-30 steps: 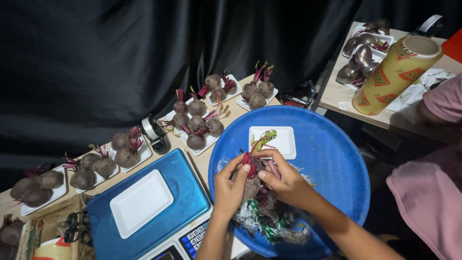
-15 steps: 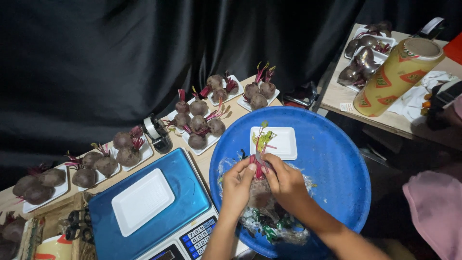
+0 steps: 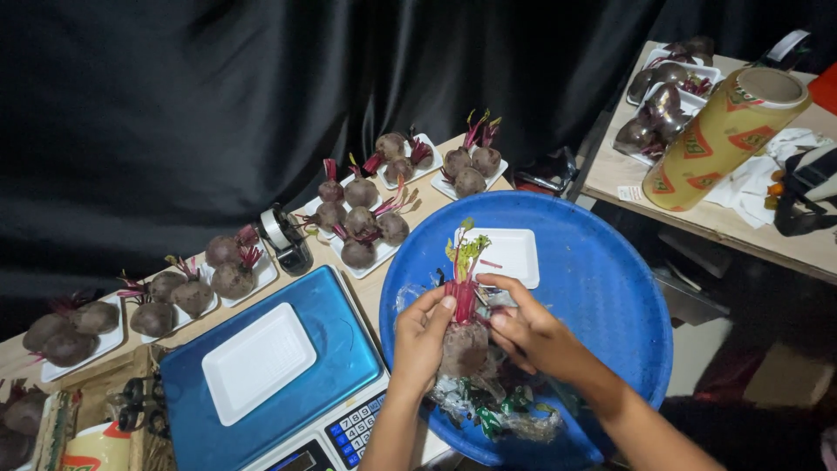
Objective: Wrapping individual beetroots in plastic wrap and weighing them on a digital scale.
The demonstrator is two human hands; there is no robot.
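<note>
Both hands hold one beetroot [image 3: 462,347] over the blue basin [image 3: 610,288]. The left hand [image 3: 425,336] has its grip closed around the round root; the right hand [image 3: 530,330] pinches beside the red stems [image 3: 462,296]. The root looks firm and rather heavy, the stems soft and easy to break, so the root is the better place to hold.

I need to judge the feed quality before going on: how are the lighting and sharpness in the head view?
Head view: lit from the front, so the hands, beetroot and blue tub show clearly; the black curtain swallows light; glare on the wrapped beetroot trays at top right; bottom right corner falls into shadow; straight edges bow slightly toward the frame borders.
</note>
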